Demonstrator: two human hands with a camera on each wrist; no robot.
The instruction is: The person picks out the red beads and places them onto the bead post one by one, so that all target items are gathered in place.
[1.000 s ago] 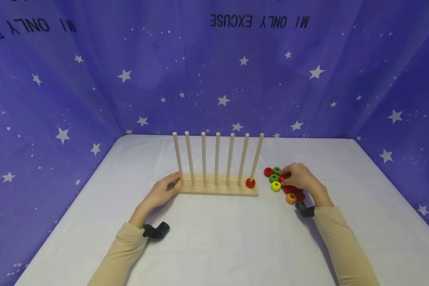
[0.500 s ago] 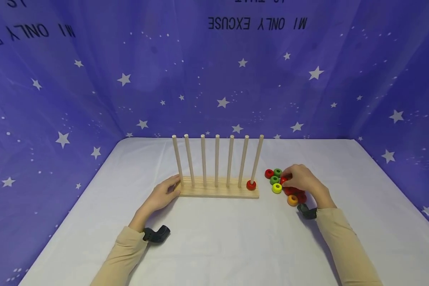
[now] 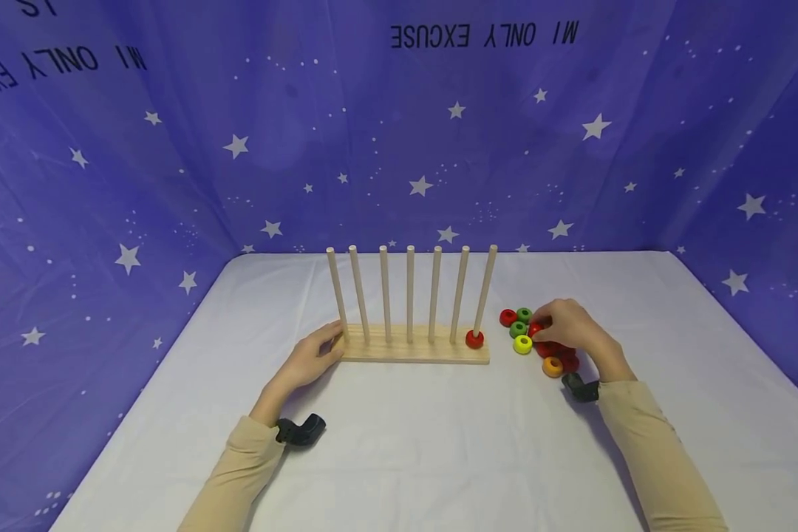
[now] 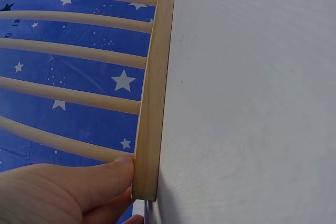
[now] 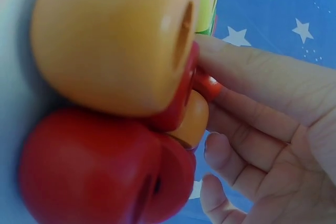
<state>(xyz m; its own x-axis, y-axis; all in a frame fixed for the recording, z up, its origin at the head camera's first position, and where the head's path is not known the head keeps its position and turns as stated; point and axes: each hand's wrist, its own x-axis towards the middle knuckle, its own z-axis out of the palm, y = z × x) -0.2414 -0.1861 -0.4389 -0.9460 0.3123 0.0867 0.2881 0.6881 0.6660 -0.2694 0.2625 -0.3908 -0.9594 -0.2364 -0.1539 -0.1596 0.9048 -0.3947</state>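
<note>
A wooden peg stand point(image 3: 412, 353) with several upright pegs stands on the white cloth. My left hand point(image 3: 309, 360) holds its left end, the thumb point(image 4: 107, 178) against the base's edge in the left wrist view. One red bead point(image 3: 475, 340) sits at the bottom of the rightmost peg. Right of the stand, my right hand point(image 3: 567, 325) pinches a red bead point(image 3: 535, 329) between thumb and fingers, among a cluster of loose beads. In the right wrist view that bead point(image 5: 208, 84) is partly hidden behind the thumb; an orange bead point(image 5: 110, 40) looms close in front.
Around the right hand lie a yellow bead point(image 3: 522, 344), green beads point(image 3: 518, 330), another red bead point(image 3: 508, 318) and an orange bead point(image 3: 553, 366). More red beads point(image 3: 570, 361) lie partly under the hand. A blue star-patterned curtain point(image 3: 372, 148) encloses the table's back and sides.
The head view has shifted slightly. My left hand stays on the stand's end, and my right hand stays at the bead cluster with its fingers on the red bead.
</note>
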